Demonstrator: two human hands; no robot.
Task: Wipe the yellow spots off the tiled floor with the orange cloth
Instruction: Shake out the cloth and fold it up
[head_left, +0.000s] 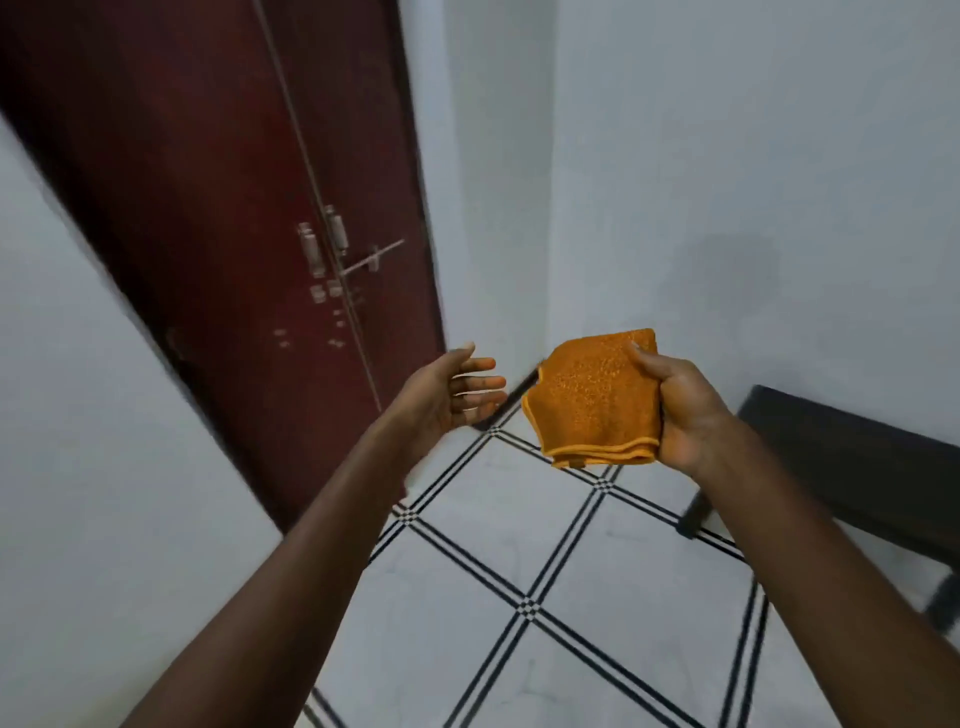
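My right hand (685, 410) grips a folded orange cloth (592, 397) by its right edge, thumb on top, holding it up in the air above the floor. My left hand (447, 395) hovers just to the left of the cloth, palm turned toward it, fingers spread and holding nothing; a small gap separates it from the cloth. Below lies the white tiled floor (519, 545) with black double-line borders. No yellow spots show on the visible tiles.
A dark red double door (249, 208) with metal latches stands at the left, set between white walls (753, 156). A dark bench or low table (852, 467) stands against the right wall. The room corner lies just behind the cloth.
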